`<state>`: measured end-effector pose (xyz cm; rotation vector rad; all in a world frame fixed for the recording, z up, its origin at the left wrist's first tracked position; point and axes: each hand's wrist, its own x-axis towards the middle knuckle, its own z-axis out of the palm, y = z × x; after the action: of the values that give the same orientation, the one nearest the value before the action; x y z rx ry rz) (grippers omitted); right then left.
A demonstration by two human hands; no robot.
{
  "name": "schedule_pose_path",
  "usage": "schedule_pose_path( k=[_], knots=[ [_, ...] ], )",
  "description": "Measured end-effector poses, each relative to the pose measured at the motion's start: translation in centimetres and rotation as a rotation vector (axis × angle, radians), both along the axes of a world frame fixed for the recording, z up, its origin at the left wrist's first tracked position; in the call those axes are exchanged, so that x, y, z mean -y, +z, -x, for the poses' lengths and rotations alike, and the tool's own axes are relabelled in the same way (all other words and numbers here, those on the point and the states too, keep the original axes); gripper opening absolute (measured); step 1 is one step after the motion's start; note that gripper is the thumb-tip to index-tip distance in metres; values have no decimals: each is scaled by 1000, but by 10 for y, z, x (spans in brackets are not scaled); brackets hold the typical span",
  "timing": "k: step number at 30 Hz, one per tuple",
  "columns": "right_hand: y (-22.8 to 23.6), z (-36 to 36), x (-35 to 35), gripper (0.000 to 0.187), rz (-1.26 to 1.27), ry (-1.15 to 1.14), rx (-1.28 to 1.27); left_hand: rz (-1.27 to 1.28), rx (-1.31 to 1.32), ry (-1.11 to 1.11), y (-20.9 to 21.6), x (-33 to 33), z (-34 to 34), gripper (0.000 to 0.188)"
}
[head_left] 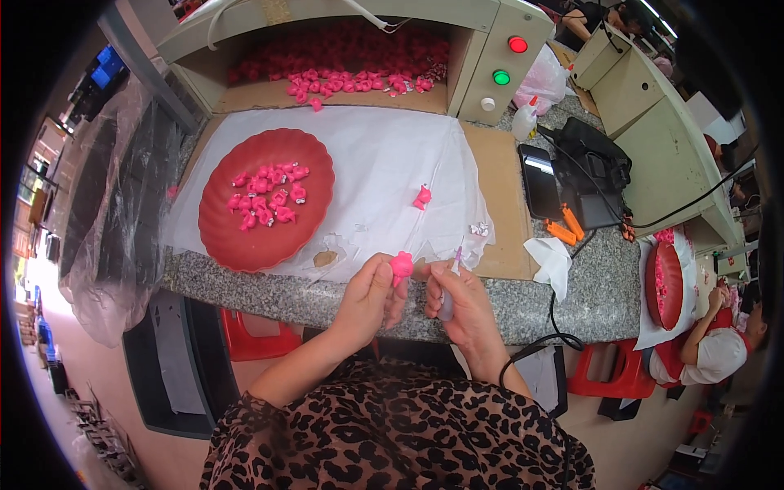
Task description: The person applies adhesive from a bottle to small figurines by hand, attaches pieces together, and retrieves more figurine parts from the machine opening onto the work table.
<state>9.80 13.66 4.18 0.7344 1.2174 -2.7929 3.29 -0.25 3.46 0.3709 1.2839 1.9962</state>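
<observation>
Between the fingertips of my left hand (372, 291) is a small bright pink figurine (401, 266), held just over the table's front edge. Close beside it, my right hand (464, 304) is closed round a small translucent squeeze bottle (446, 307) with a thin purple needle tip (457, 260) pointing up. Another pink figurine (421, 197) lies on the white paper (376, 155) beyond my hands. To the left, a red scalloped plate (220, 233) carries a cluster of similar pink figurines (265, 194) with silvery bits on them.
A cream machine (474, 49) with a wide opening full of pink pieces stands at the back. Crumpled foil (479, 229), a phone (540, 181), orange tools (562, 231), a black bag (592, 155) and a white-capped bottle (525, 119) lie rightward. A co-worker (710, 351) sits far right.
</observation>
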Motion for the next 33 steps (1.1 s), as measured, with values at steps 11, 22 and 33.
schedule_pose_path(
  k=[11,22,33],
  knots=[
    [-1,-2,1,11,33,10,-21,37,-232,-109,4,9,-7,28],
    [-11,-2,-4,9,34,-6,2,-142,229,462,9,19,24,28],
    [-15,-5,-6,8,32,-53,41,-441,513,215,7,35,39,20]
  ],
)
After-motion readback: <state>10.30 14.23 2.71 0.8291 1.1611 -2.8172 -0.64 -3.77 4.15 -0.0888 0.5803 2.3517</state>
